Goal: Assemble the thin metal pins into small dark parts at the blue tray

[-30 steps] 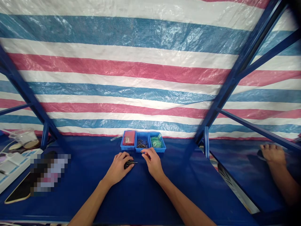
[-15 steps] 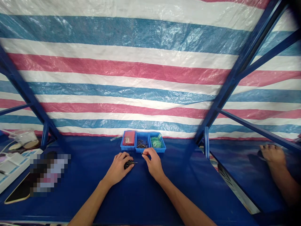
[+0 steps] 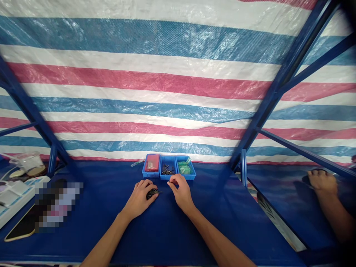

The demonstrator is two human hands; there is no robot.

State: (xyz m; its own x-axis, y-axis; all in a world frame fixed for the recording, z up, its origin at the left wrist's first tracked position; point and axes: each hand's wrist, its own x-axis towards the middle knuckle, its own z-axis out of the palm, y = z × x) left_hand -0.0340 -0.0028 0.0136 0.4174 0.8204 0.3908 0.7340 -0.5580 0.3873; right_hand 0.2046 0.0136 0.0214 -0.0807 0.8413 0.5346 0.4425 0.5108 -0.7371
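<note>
My left hand (image 3: pixel 141 196) rests on the blue table, fingers curled around a small bunch of dark screws (image 3: pixel 151 193). One slim tip pokes out past its fingertips. Across a short gap, my right hand (image 3: pixel 180 190) is closed in a pinch, thumb against forefinger; anything between them is too small to make out. Just beyond both hands stand three joined blue bins. The left bin (image 3: pixel 150 175) holds red plastic packets (image 3: pixel 152 163), the middle bin (image 3: pixel 168 178) loose dark screws (image 3: pixel 167 170), and the right bin (image 3: pixel 187 177) green plastic bags (image 3: pixel 184 167).
A small clear packet (image 3: pixel 137 162) lies left of the bins. A white power strip (image 3: pixel 25 194) and a black phone-like slab (image 3: pixel 22 224) are at far left. Blue frame posts (image 3: pixel 257 118) flank the table before a striped sheet. Another person's hand (image 3: pixel 322 181) rests at right.
My hands keep almost the same positions. The right fingertips have closed slightly, and the small dark thing seen at them before no longer shows clearly.
</note>
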